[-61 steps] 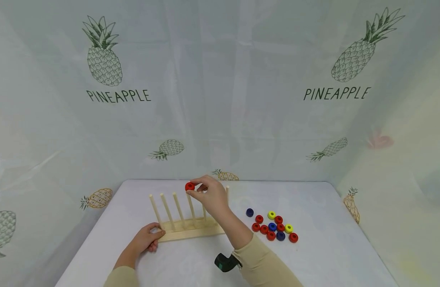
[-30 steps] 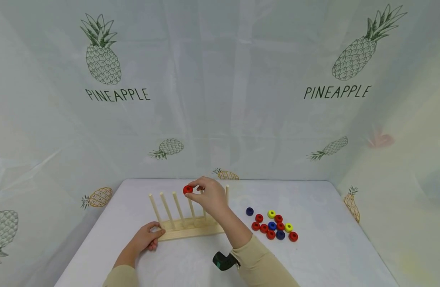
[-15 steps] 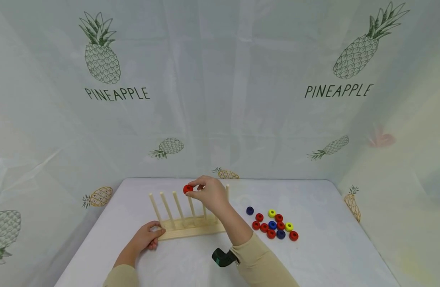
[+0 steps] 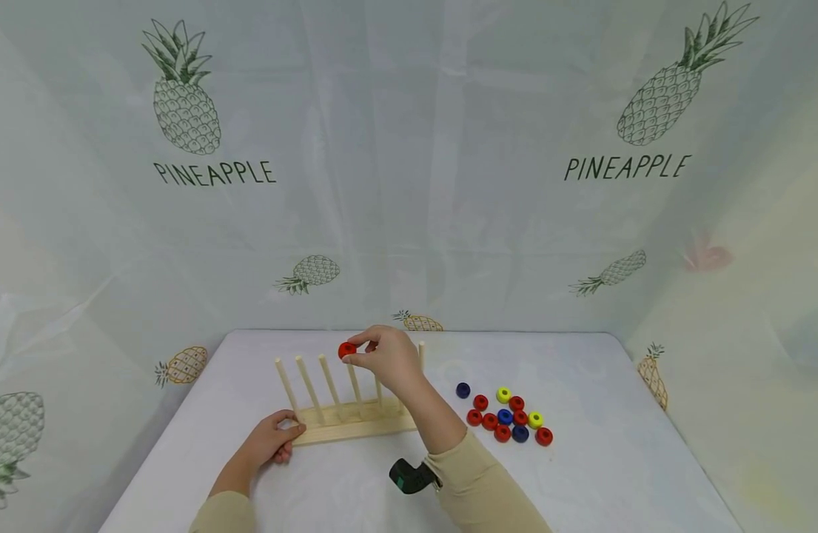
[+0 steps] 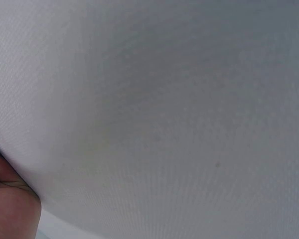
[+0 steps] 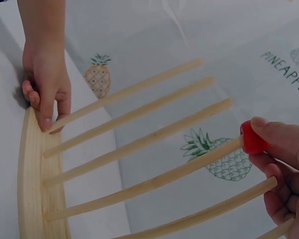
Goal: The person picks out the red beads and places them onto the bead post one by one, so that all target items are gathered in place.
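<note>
A wooden peg rack (image 4: 355, 429) with a row of upright pegs stands on the table. My left hand (image 4: 267, 438) grips the left end of its base, thumb on top. My right hand (image 4: 390, 363) pinches a red bead (image 4: 346, 350) between thumb and fingers at the tip of the fourth peg from the left. In the right wrist view the bead (image 6: 253, 138) meets the end of that peg (image 6: 154, 180); whether the tip is inside its hole I cannot tell. The left wrist view catches only part of the left hand (image 5: 12, 211).
Loose red, yellow, blue and dark blue beads, such as a red bead (image 4: 544, 436) and a yellow bead (image 4: 504, 394), lie right of the rack on the white table (image 4: 615, 459). A pineapple-printed curtain (image 4: 409, 185) hangs behind. A black wrist device (image 4: 411, 477) sits below the right forearm.
Over the two seconds the right hand has shifted the red bead slightly left and down at the peg's tip. The left hand keeps its hold on the rack.
</note>
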The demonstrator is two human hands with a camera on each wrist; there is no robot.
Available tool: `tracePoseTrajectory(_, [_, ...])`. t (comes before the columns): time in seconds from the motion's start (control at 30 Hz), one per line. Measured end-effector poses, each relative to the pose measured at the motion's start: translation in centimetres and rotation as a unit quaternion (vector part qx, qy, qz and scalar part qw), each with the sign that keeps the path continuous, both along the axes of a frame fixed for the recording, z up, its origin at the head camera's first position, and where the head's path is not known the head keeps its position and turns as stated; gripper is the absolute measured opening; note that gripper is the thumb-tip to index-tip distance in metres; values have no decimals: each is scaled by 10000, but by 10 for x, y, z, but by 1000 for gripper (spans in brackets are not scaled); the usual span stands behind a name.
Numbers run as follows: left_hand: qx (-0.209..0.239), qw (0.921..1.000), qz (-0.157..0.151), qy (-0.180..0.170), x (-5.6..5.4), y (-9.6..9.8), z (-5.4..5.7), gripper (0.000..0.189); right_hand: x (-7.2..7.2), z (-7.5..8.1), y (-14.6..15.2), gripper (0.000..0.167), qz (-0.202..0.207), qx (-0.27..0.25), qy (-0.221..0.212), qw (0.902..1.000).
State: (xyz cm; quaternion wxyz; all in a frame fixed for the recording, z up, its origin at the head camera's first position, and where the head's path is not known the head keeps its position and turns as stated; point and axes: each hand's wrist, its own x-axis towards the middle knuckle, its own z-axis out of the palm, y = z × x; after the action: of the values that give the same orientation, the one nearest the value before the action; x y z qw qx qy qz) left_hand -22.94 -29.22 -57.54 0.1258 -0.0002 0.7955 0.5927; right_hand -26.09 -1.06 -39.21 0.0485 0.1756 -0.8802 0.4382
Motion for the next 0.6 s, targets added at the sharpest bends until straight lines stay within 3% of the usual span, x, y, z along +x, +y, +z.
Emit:
tracePoseTrajectory(0.13, [18, 10000, -21, 36, 1, 1, 3, 42, 1, -1, -3, 25, -38, 180, 182, 9997])
tracePoseTrajectory(0.37, [127, 9999, -2, 6, 2, 2, 5, 41, 3, -5, -8, 24, -173, 1207, 918, 9883])
tracePoseTrajectory(0.6, [124, 9999, 39, -57, 0, 1, 2, 40, 5, -4, -7, 26, -174, 1233, 965, 9875])
